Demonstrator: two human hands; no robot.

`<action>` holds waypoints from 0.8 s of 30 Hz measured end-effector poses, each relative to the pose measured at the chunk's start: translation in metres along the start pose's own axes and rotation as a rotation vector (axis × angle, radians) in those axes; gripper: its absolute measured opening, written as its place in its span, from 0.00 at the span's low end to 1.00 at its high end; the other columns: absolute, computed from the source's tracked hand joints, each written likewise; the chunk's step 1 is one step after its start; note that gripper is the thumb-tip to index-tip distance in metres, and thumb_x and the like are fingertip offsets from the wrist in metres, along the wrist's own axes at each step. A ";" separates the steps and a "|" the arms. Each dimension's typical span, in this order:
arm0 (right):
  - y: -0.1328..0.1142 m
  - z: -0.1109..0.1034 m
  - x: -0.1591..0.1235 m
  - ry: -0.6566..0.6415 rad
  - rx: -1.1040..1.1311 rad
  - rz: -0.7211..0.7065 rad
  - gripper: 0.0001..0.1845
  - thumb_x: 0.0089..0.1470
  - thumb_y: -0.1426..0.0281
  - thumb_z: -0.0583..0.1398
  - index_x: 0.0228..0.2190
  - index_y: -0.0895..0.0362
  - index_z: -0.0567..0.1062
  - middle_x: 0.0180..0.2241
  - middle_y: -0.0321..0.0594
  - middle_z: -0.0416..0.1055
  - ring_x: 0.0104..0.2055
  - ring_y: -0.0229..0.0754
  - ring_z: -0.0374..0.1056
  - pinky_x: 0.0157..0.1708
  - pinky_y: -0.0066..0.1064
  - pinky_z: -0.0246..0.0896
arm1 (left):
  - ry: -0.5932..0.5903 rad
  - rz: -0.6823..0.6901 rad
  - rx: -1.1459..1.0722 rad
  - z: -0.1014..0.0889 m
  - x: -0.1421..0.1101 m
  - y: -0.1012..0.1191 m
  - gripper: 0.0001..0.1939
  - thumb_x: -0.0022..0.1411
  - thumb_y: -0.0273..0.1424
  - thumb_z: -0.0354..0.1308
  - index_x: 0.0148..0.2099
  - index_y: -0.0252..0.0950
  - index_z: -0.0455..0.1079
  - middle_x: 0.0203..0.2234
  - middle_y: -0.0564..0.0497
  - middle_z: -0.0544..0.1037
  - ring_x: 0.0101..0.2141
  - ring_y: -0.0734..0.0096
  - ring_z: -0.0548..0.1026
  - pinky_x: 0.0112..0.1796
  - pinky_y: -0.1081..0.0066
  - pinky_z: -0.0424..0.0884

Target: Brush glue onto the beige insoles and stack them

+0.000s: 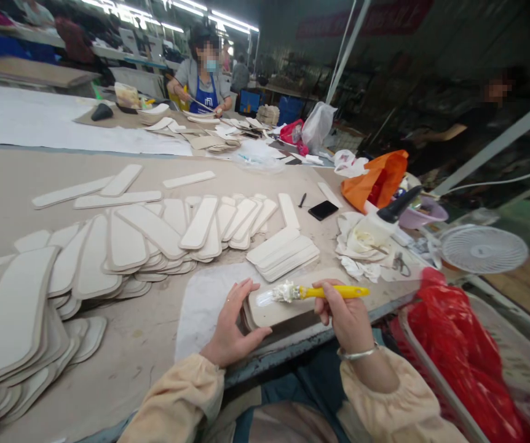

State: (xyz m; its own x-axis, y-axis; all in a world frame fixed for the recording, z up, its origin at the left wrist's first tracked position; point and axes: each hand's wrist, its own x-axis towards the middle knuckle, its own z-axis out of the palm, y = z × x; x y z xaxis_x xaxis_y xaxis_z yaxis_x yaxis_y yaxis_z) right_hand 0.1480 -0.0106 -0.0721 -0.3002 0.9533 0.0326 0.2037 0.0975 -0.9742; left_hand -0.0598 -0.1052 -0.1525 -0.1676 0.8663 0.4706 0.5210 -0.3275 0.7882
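My right hand [345,314] grips the yellow handle of a paintbrush [339,291], its bristles caked in thick white paste. The bristles rest on the top pale panel [288,312] of a short stack in front of me, and a wet, glossy patch shows by the brush tip. My left hand [236,323] holds the left end of that stack, thumb on the near side and fingers on the far side. Just beyond lies another pile of pale panels [286,253]. White paper [195,307] lies under the work.
Many overlapping panels [108,246] cover the table's left. On the right are a phone [323,210], a white paste container [366,231], scissors [401,264], an orange bag [375,178] and a fan [484,249]. A red plastic bag [463,351] fills a crate beside me. A co-worker [205,80] sits opposite.
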 end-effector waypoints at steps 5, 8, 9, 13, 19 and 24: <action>0.007 -0.037 0.008 0.127 -0.073 0.009 0.22 0.57 0.52 0.55 0.35 0.59 0.73 0.17 0.31 0.66 0.14 0.33 0.58 0.15 0.25 0.52 | 0.000 -0.018 -0.011 0.001 -0.001 -0.004 0.41 0.53 0.36 0.63 0.65 0.38 0.50 0.56 0.39 0.66 0.56 0.50 0.65 0.59 0.44 0.55; 0.010 -0.057 0.014 0.232 -0.124 0.000 0.23 0.56 0.51 0.55 0.34 0.59 0.73 0.17 0.32 0.66 0.14 0.33 0.58 0.14 0.24 0.53 | -0.003 -0.054 -0.026 0.003 -0.003 -0.009 0.41 0.53 0.35 0.63 0.65 0.37 0.49 0.57 0.39 0.66 0.58 0.49 0.64 0.60 0.44 0.53; 0.011 -0.063 0.015 0.257 -0.140 -0.006 0.23 0.56 0.51 0.55 0.33 0.59 0.74 0.16 0.32 0.67 0.14 0.33 0.58 0.14 0.24 0.53 | -0.004 -0.066 -0.034 0.004 -0.004 -0.011 0.41 0.53 0.35 0.64 0.65 0.37 0.49 0.57 0.39 0.66 0.59 0.49 0.63 0.61 0.44 0.53; 0.015 -0.084 0.023 0.292 -0.215 -0.036 0.24 0.57 0.51 0.54 0.33 0.60 0.74 0.17 0.33 0.67 0.14 0.32 0.59 0.15 0.23 0.54 | -0.013 -0.093 -0.058 0.005 -0.006 -0.016 0.42 0.53 0.35 0.64 0.66 0.38 0.49 0.58 0.40 0.66 0.59 0.49 0.62 0.61 0.45 0.52; 0.013 -0.096 0.022 0.408 -0.357 -0.106 0.23 0.58 0.53 0.54 0.32 0.61 0.75 0.15 0.33 0.66 0.15 0.32 0.59 0.16 0.23 0.56 | -0.019 -0.067 -0.040 0.004 -0.007 -0.016 0.42 0.52 0.34 0.64 0.65 0.38 0.50 0.58 0.40 0.65 0.61 0.50 0.60 0.62 0.45 0.50; 0.002 -0.071 0.005 0.480 -0.055 -0.111 0.16 0.56 0.58 0.58 0.33 0.59 0.75 0.17 0.31 0.66 0.14 0.30 0.56 0.12 0.21 0.49 | -0.013 -0.017 -0.036 0.002 -0.003 -0.006 0.41 0.52 0.36 0.64 0.64 0.37 0.51 0.57 0.39 0.66 0.59 0.50 0.61 0.60 0.46 0.54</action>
State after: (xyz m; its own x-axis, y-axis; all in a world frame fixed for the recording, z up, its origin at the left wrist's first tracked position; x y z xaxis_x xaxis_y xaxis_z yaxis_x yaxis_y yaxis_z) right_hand 0.2134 0.0144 -0.0577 0.1371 0.9593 0.2470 0.2476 0.2083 -0.9462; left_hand -0.0613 -0.1051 -0.1596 -0.1646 0.8766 0.4522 0.4881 -0.3260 0.8096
